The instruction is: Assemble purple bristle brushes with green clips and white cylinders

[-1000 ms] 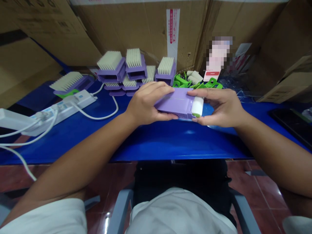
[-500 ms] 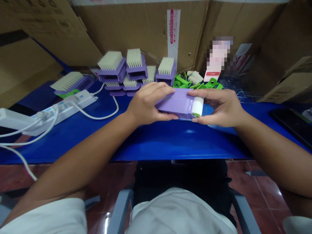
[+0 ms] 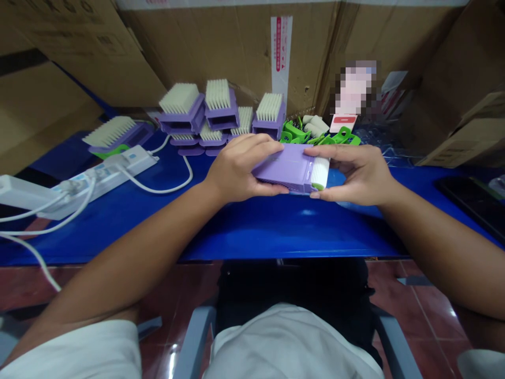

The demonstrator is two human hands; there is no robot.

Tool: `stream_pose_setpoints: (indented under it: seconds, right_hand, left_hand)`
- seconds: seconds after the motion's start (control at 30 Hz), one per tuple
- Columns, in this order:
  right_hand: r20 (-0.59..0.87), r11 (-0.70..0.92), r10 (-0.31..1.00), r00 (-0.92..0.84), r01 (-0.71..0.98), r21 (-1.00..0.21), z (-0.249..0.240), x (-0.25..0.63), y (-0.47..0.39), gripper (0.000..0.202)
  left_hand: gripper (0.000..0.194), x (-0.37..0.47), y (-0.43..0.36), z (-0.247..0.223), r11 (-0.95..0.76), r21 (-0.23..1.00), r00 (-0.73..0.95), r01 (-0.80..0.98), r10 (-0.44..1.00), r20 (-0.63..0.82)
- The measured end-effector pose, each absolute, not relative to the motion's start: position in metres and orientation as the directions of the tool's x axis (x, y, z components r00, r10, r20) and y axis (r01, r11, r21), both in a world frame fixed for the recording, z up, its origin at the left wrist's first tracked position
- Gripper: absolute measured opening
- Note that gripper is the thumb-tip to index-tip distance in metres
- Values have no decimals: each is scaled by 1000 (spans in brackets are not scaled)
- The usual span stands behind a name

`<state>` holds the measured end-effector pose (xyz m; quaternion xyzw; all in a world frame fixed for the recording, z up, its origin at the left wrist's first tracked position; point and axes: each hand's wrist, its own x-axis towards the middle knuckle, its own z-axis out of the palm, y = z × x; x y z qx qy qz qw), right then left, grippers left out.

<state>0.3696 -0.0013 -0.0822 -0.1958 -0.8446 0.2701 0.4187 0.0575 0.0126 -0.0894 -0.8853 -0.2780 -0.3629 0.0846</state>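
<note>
Both hands hold a purple plastic case (image 3: 287, 163) just above the front part of the table. From its right end shows a white ribbed piece (image 3: 320, 172) with a bit of green at the lower corner. My left hand (image 3: 240, 167) wraps the left end, thumb along the near side and fingers over the top. At the right end, my right hand (image 3: 357, 173) pinches the case, index finger on top and thumb beneath the near corner. The underside is hidden. Behind the hands lie several green plastic parts (image 3: 295, 132) and white rollers (image 3: 315, 125).
Several purple cases with white bristle-like tops (image 3: 180, 100) are stacked at the back. A white power strip (image 3: 100, 176) with cables lies left on the blue table (image 3: 300, 231). Cardboard boxes (image 3: 232, 47) wall the rear. A black phone-like object (image 3: 469, 202) sits far right.
</note>
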Motion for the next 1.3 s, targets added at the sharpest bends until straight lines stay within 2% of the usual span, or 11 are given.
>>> stream_pose_setpoints:
  seconds: [0.2, 0.4, 0.63, 0.83, 1.3]
  right_hand:
    - [559, 727, 608, -564, 112, -678, -81, 369, -4, 79]
    - [566, 725, 607, -557, 97, -682, -80, 367, -5, 80]
    - [485, 644, 655, -579, 92, -759, -78, 367, -3, 75]
    - [387, 551, 671, -632, 77, -831, -74, 372, 0, 61]
    - [389, 535, 678, -623, 55, -843, -75, 370, -3, 59]
  left_hand:
    - [86, 57, 12, -89, -832, 45, 600, 553, 435, 671]
    - [85, 57, 12, -88, -834, 44, 601, 550, 432, 673]
    - [80, 58, 11, -89, -833, 113, 592, 542, 474, 652]
    - [80, 58, 10, -90, -806, 139, 580, 576, 522, 625]
    - [77, 60, 7, -89, -810, 163, 575, 563, 526, 627]
